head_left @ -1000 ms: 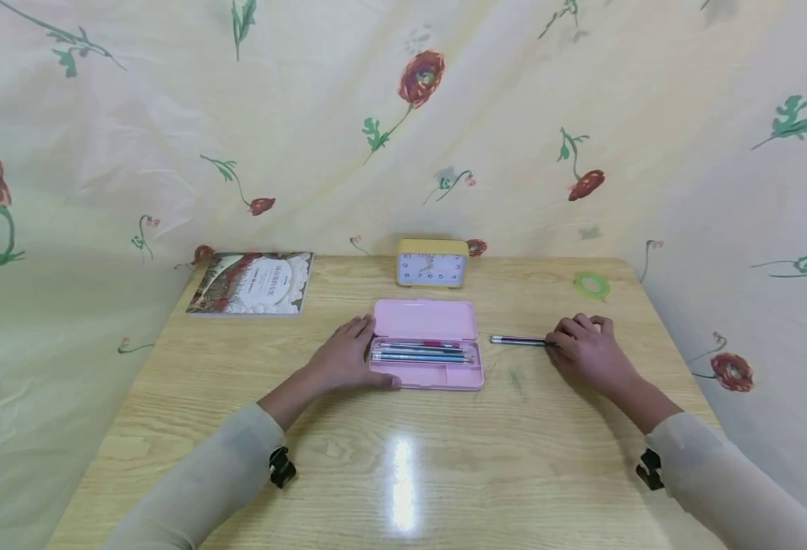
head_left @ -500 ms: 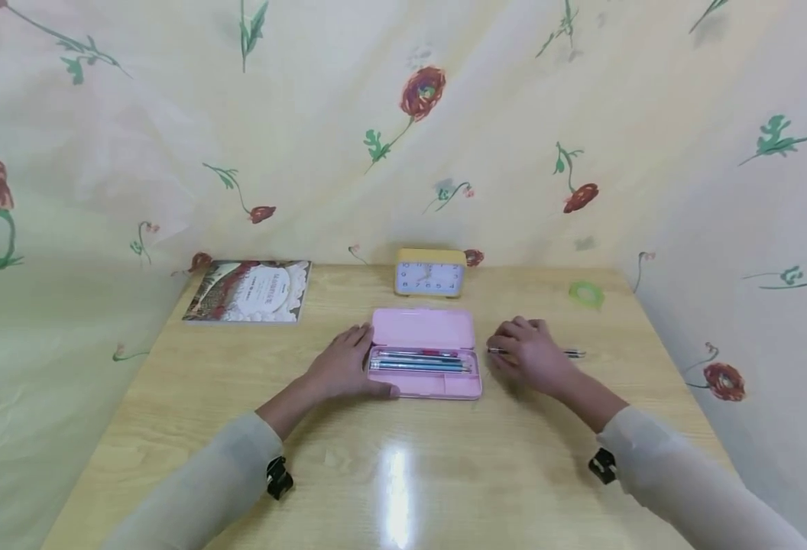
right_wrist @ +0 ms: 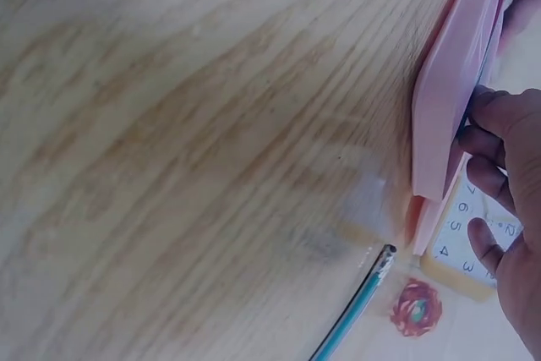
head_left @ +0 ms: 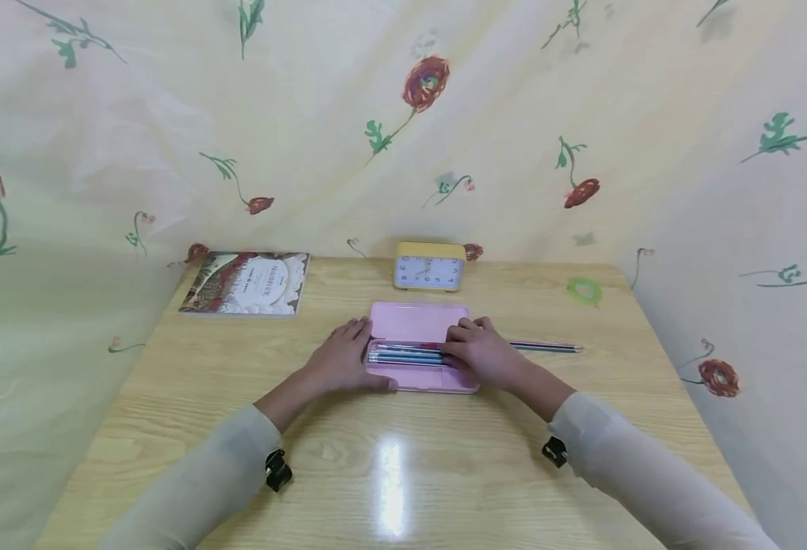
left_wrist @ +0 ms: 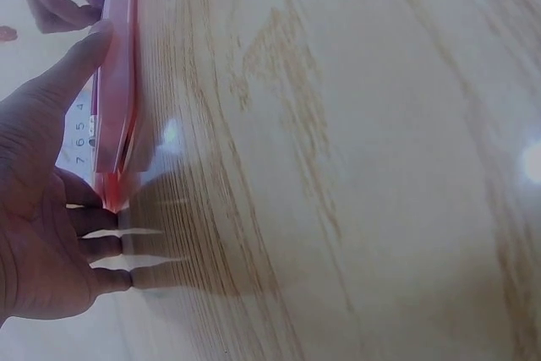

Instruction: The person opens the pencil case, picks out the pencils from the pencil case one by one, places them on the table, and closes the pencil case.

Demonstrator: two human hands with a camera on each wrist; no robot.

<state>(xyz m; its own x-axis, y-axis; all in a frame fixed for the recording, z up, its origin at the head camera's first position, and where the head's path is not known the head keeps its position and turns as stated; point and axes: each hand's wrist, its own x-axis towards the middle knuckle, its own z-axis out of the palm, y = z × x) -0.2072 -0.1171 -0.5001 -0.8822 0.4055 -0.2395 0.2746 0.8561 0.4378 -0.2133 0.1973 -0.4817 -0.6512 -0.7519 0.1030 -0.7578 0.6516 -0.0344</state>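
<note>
While the left hand (head_left: pixel 340 357), fingers spread wide, braces the pink case (head_left: pixel 417 321), probably against sliding, the right hand (head_left: pixel 489 355), fingers bent, seems to pinch pencils (head_left: pixel 406 357) inside.

Hiding the right ends of the pencils (head_left: pixel 406 359) behind the right hand (head_left: pixel 481 351), cutting off the loose pencil (right_wrist: pixel 347 314) at the right wrist view's bottom edge, blurring the small print on the book (head_left: pixel 244 285).

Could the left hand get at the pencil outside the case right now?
Probably not directly: the pink case and the right hand lie between the left hand and that pencil, though reaching over might work.
</note>
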